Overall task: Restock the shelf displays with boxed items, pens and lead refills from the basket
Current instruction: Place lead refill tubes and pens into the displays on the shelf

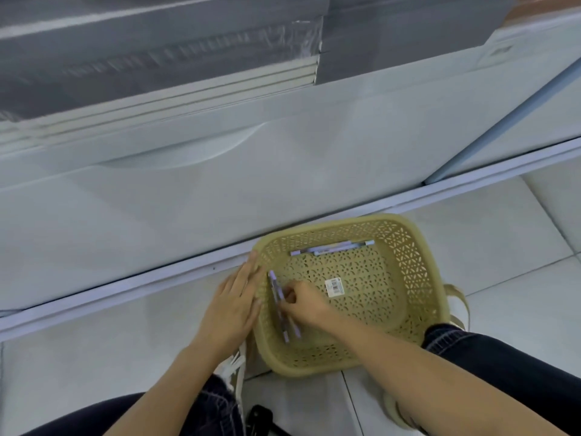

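1. the right hand (303,302) is down inside the beige perforated plastic basket (408,262). its fingers (287,297) are curled and pinch, with the thumb, a small bundle of slim lilac plastic pens (290,328). it looks like two or three pens, but blur hides the count.
2. the bundle runs lengthwise under those fingers. one end pokes out past the fingertips toward the basket's far-left corner, and the other trails back below the palm toward the near wall.
3. the left hand (234,306) lies flat, fingers straight and together, against the outside of the basket wall just left of the right fingertips. it holds nothing and seems to steady the basket.
4. well beyond the right fingertips, a second pair of lilac pens (333,247) lies along the far wall. a white barcode sticker (334,287) sits on the basket floor just right of the knuckles.
5. the pens should be light, stiff and smooth, so they are likely to roll or slide against each other. a pinch near the middle of the bundle keeps it balanced, while a hold at one end could let them fan out and drop.
6. the open holes in the basket might snag a tip, so a straight lift seems safest.
7. past the fingers stands a white cabinet front (220,199). no shelf display for the pens is in view.
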{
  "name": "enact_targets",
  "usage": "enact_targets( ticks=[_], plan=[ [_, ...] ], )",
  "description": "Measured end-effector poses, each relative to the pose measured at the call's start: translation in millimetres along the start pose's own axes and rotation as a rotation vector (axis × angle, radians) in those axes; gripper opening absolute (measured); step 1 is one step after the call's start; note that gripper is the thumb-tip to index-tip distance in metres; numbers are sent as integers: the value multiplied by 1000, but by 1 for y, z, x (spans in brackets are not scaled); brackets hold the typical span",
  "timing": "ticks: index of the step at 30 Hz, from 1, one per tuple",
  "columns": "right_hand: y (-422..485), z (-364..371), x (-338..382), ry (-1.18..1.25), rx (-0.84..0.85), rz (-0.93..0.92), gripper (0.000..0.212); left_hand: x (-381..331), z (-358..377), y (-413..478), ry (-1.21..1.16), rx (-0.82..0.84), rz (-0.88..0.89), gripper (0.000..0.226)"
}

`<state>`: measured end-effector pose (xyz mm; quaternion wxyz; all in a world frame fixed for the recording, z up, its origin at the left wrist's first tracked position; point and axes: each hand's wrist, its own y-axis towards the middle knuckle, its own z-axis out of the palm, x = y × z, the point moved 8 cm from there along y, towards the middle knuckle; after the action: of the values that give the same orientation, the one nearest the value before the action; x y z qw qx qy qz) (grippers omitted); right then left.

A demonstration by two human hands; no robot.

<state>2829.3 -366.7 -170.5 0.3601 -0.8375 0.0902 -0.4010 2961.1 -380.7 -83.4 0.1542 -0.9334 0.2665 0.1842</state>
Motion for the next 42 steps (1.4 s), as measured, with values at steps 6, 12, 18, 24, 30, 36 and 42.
enact_targets(
  ticks=[6,12,18,24,30,36,42],
  plan=[
    [-6,15,7,10,74,-25,21,2,0,-3,50,30,3,60],
    [-18,-47,33,319,11,-176,25,-4,-31,11,-294,-201,-140,36],
    [-32,-80,56,667,14,-307,25,-38,0,37,-1125,121,-403,27],
    [-28,-92,43,632,11,-285,21,-34,12,40,-1047,126,-380,25],
    [-16,-131,-25,-172,-374,-113,32,7,9,30,-931,-78,-520,30],
    [-4,-112,-34,-649,-436,-171,33,6,14,34,-844,-58,-481,30],
    [1,-111,-46,-713,-327,-210,26,1,8,34,-800,-97,-467,21]
  ],
)
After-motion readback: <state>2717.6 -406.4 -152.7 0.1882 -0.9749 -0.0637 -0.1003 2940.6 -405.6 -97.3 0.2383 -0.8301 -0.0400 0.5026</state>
